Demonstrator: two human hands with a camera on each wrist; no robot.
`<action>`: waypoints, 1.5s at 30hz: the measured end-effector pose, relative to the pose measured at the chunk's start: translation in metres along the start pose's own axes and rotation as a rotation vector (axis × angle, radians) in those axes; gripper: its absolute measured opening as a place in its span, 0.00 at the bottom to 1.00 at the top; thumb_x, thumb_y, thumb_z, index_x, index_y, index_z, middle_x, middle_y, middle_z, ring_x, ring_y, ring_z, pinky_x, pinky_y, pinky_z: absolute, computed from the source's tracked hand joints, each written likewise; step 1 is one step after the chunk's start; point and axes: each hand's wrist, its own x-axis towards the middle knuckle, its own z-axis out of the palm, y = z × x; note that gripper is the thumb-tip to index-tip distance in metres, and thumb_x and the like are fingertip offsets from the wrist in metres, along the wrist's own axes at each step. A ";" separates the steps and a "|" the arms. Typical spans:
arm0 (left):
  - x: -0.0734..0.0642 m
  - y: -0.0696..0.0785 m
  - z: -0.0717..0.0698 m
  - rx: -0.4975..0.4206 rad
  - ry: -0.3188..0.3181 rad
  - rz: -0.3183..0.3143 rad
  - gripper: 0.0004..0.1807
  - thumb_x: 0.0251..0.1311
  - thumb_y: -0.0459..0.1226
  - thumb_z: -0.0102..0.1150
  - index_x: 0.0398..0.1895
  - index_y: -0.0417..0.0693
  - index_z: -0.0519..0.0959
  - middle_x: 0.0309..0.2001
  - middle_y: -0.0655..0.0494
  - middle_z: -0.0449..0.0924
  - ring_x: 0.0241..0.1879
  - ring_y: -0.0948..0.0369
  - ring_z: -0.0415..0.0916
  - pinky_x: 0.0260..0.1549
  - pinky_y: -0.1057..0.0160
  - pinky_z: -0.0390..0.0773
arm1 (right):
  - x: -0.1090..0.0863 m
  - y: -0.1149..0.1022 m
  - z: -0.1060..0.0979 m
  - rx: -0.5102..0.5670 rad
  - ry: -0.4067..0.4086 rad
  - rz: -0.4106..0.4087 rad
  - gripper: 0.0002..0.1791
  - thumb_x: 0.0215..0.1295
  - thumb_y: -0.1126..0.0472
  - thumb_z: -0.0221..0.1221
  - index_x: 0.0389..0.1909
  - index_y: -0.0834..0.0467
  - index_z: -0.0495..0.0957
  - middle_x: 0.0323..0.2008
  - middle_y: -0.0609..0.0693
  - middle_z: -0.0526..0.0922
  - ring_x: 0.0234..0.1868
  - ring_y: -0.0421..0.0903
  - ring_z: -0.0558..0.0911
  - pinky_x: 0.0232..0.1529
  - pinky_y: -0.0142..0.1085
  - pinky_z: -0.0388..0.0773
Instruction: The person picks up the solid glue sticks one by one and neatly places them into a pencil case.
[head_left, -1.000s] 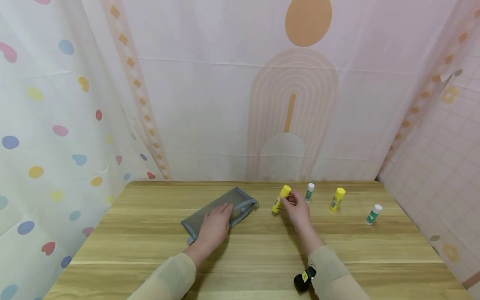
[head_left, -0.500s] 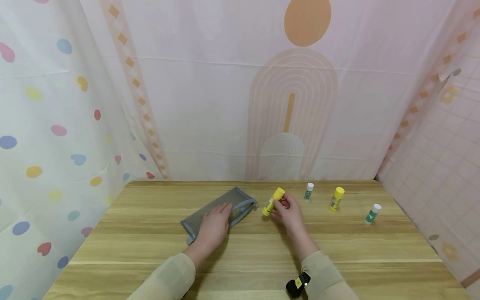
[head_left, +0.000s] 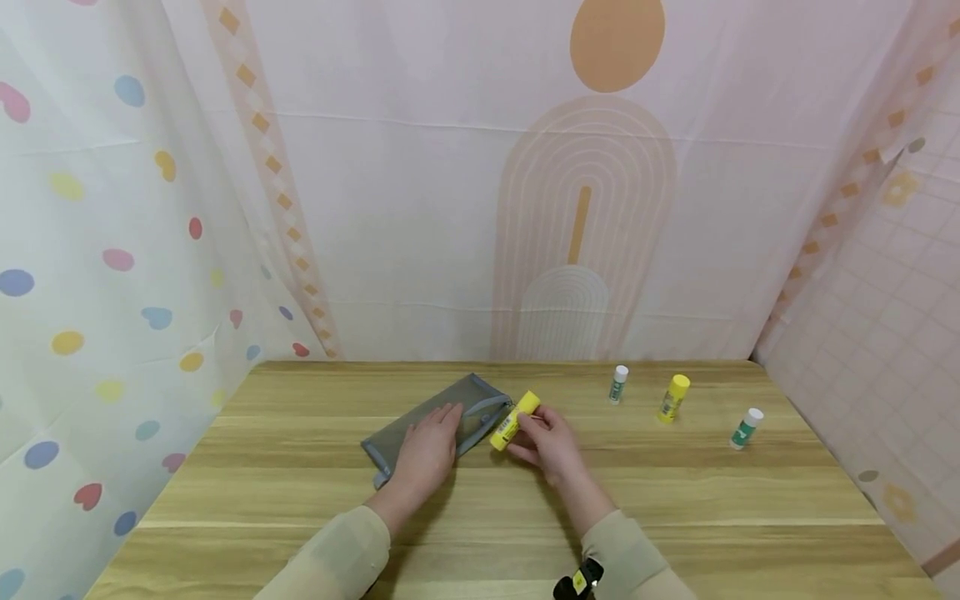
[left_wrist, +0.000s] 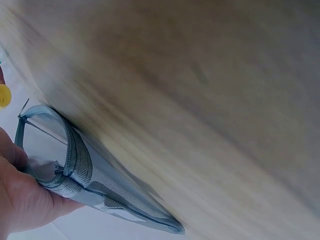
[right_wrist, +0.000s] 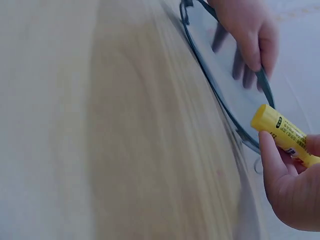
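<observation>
A grey mesh zip pouch (head_left: 457,395) lies slantwise on the table, its zip side parted into a mouth. My left hand (head_left: 429,450) lies over it and grips the edge of that mouth; the left wrist view shows the thumb at the opening's rim (left_wrist: 72,145). Through the mesh, the right wrist view shows left fingers behind the rim. My right hand (head_left: 553,448) pinches a yellow glue stick (head_left: 516,421) between thumb and fingers. The stick is tilted, with its lower end (right_wrist: 262,117) toward the pouch and right beside the mouth.
To the right stand a small white-capped glue stick (head_left: 618,385), a yellow glue stick (head_left: 674,398) and a white-capped green one (head_left: 746,429). The wooden table (head_left: 300,500) ends at a patterned curtain (head_left: 420,250) behind. A black device (head_left: 577,581) sits at my right wrist.
My right hand has carried the yellow glue stick leftward and nearer to me, up to the pouch's mouth, tilting it further. The left hand and pouch have stayed in place.
</observation>
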 end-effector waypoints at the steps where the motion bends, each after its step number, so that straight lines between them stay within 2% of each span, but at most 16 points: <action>1: 0.000 0.000 0.000 0.000 0.001 0.000 0.23 0.65 0.27 0.55 0.65 0.38 0.73 0.62 0.39 0.74 0.61 0.41 0.72 0.53 0.31 0.72 | 0.000 0.001 0.002 0.004 -0.014 0.012 0.20 0.75 0.65 0.53 0.60 0.74 0.65 0.44 0.58 0.80 0.38 0.47 0.83 0.43 0.43 0.85; 11: 0.000 0.002 -0.002 -0.001 -0.005 -0.013 0.23 0.67 0.28 0.54 0.66 0.38 0.72 0.62 0.39 0.74 0.61 0.41 0.72 0.53 0.32 0.73 | -0.005 0.010 0.019 0.034 -0.093 0.053 0.20 0.75 0.64 0.51 0.61 0.74 0.65 0.42 0.59 0.81 0.38 0.48 0.84 0.44 0.45 0.85; 18: 0.001 0.002 -0.003 -0.014 -0.007 -0.024 0.23 0.68 0.29 0.53 0.66 0.38 0.71 0.62 0.38 0.74 0.61 0.42 0.72 0.53 0.33 0.73 | -0.006 0.016 0.028 0.042 -0.115 0.071 0.20 0.76 0.64 0.51 0.60 0.74 0.65 0.40 0.60 0.82 0.38 0.49 0.85 0.46 0.47 0.84; 31: 0.002 0.000 -0.005 -0.017 0.029 -0.013 0.22 0.68 0.29 0.52 0.65 0.37 0.72 0.62 0.38 0.74 0.61 0.42 0.72 0.53 0.33 0.73 | -0.006 0.023 0.042 0.041 -0.149 0.080 0.18 0.76 0.65 0.50 0.57 0.75 0.66 0.40 0.63 0.83 0.39 0.51 0.86 0.46 0.49 0.84; 38: 0.001 0.000 -0.005 -0.026 0.033 -0.020 0.22 0.68 0.29 0.51 0.65 0.37 0.72 0.62 0.39 0.74 0.61 0.43 0.72 0.53 0.33 0.73 | -0.002 0.025 0.049 0.048 -0.138 0.119 0.17 0.77 0.65 0.48 0.57 0.76 0.66 0.37 0.63 0.82 0.37 0.49 0.86 0.47 0.48 0.83; 45: 0.001 -0.001 -0.004 -0.033 0.036 -0.024 0.22 0.68 0.29 0.52 0.65 0.36 0.73 0.62 0.38 0.75 0.61 0.43 0.72 0.53 0.33 0.73 | 0.001 0.022 0.054 0.053 -0.095 0.157 0.21 0.77 0.65 0.48 0.60 0.77 0.63 0.37 0.62 0.80 0.33 0.47 0.85 0.48 0.46 0.83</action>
